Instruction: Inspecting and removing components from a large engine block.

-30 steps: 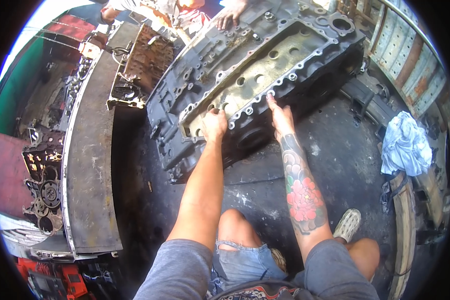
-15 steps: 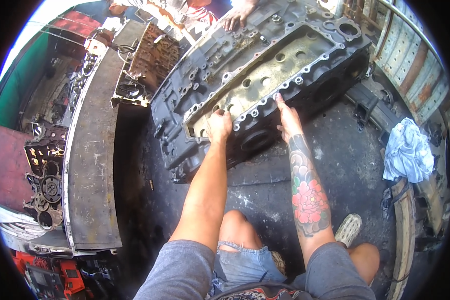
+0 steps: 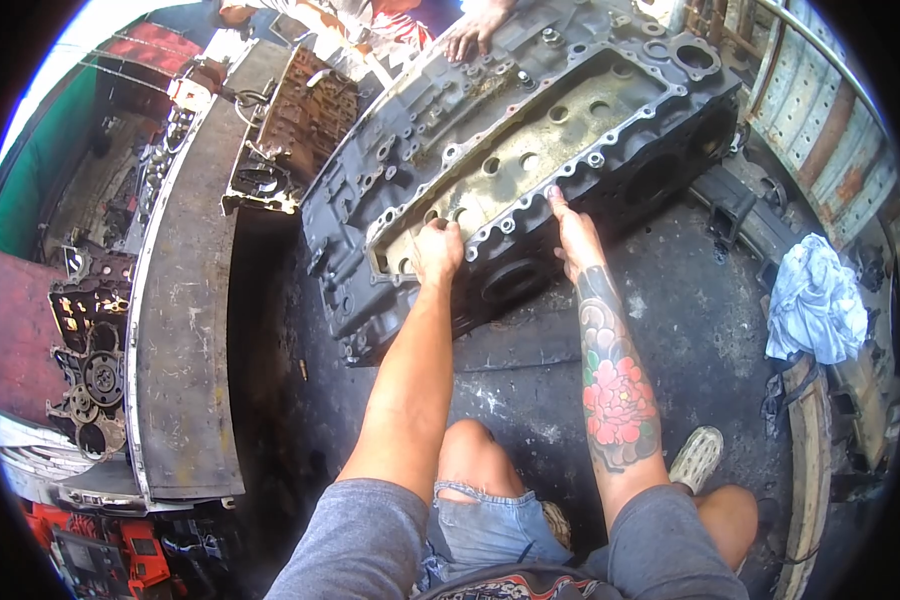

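The left hand (image 3: 437,250) curls its grip over the near rim of a large dark engine block (image 3: 510,150) lying on the oily floor (image 3: 690,330). The right hand (image 3: 573,235) lies flat, fingers straight, on the same rim, gripping nothing. Another person's hand (image 3: 475,30) rests on the far edge. A pale rag (image 3: 815,300) lies well apart, right.

Engine block (image 3: 530,170): cast metal, matt dark grey outside, dull yellowish and rough inside. Floor (image 3: 710,340): rough, oil-blackened concrete. Rag (image 3: 815,300): crumpled pale cloth; bench top (image 3: 185,340): worn, scuffed metal sheet.
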A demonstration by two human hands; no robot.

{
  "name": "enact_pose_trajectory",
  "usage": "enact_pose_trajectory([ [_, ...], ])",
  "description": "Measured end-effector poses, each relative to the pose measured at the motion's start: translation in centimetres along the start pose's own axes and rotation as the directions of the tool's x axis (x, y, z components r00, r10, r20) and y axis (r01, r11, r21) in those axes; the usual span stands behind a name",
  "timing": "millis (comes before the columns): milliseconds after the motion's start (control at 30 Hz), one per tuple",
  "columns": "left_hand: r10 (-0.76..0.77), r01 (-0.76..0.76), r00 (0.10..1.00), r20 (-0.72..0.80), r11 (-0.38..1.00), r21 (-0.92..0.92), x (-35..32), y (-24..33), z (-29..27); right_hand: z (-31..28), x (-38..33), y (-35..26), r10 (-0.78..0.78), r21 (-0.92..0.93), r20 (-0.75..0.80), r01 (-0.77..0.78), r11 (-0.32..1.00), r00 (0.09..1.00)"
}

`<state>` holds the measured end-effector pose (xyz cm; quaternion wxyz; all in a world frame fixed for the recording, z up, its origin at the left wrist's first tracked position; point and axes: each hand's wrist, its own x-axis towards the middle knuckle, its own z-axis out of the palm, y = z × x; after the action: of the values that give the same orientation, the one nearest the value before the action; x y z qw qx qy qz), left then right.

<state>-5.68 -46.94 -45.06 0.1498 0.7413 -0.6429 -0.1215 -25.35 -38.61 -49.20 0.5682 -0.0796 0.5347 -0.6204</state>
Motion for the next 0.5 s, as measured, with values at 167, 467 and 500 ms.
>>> enact_pose_trajectory([
  [167,-0.021,0.021,1.000,0.016,1.000,-0.004,-0.4,0.5,0.0,-0.6,0.7,0.4,0.006,-0.102,0.015,-0.004,0.995,1.000],
  [467,-0.014,0.014,1.000,0.007,1.000,0.007,0.2,0.3,0.5,-0.6,0.5,0.0,0.002,-0.028,0.025,-0.002,1.000,1.000],
  [500,-0.016,0.016,1.000,0.013,1.000,0.014,0.6,0.0,0.3,-0.4,0.1,-0.3,0.003,-0.026,0.032,-0.002,1.000,0.999],
])
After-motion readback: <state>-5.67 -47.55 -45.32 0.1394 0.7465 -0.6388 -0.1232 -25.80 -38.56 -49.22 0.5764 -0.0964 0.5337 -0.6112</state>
